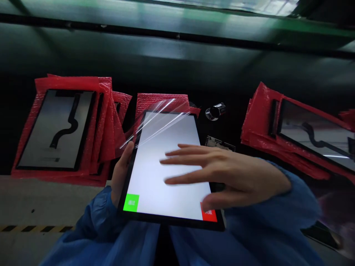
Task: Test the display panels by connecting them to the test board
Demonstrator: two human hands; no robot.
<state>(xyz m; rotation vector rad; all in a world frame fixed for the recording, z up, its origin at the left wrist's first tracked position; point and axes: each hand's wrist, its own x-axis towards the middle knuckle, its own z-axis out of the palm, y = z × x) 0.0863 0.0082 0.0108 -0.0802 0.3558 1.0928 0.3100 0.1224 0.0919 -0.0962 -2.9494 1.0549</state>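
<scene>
A lit tablet screen (166, 166) with a black border faces me, tilted, showing white with a green box at bottom left and a red box at bottom right. My left hand (122, 173) grips its left edge, the thumb on the rim and the other fingers hidden behind. Over the screen's right half hovers my right hand (222, 173), fingers spread and slightly blurred; whether it touches the glass I cannot tell. Clear protective film (161, 109) is peeled up across the top left corner of the screen.
Red bubble-wrap sleeves with a screen panel (59, 129) on top are stacked at left. Another such stack with a panel (318, 129) lies at right. Behind the tablet are a red sleeve (163, 98), a shiny roll (216, 111) and a small circuit board (219, 143).
</scene>
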